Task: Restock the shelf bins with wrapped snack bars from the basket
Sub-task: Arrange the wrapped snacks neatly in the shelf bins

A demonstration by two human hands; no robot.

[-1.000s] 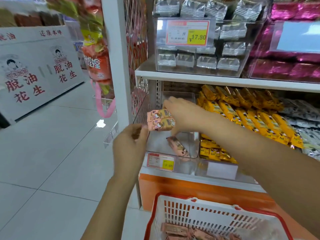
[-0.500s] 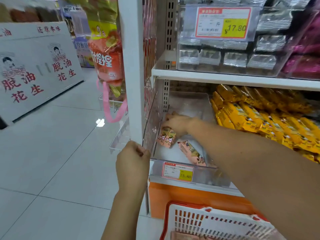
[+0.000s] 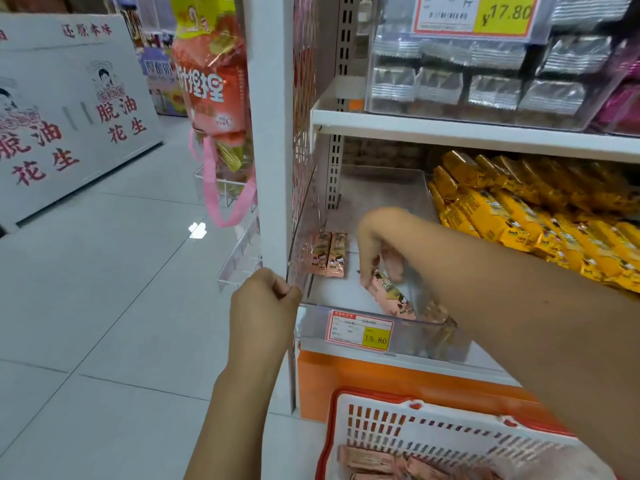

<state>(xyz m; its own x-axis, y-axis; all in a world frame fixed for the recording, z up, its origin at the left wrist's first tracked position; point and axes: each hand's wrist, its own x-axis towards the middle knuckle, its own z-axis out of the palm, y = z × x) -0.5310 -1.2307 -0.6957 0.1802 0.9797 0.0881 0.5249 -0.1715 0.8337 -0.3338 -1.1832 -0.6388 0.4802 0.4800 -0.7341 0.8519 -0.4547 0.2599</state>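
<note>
Single snack bar (image 3: 393, 297) lies tilted on the clear bin (image 3: 381, 188) floor, upper end right under your right grip (image 3: 379, 247), at its 5 o'clock. Fingertips (image 3: 366, 275) touch that end; can't tell if they pinch it. Pair of bars (image 3: 327, 254) lies side by side at the grip's 9 o'clock, by the bin's left wall, apart from the hand. Right forearm enters from 4 o'clock, fingers pointing down. Your left grip (image 3: 265, 299) is curled tight on the bin's front left edge, forearm rising from 6 o'clock. Basket (image 3: 346, 410) sits at 6 o'clock with spare bars (image 3: 367, 459) inside. Yellow bars (image 3: 502, 216) at 3 o'clock, next bin. Price tag (image 3: 360, 330) on the bin front. Tiled floor (image 3: 104, 289) at 9 o'clock.
</note>
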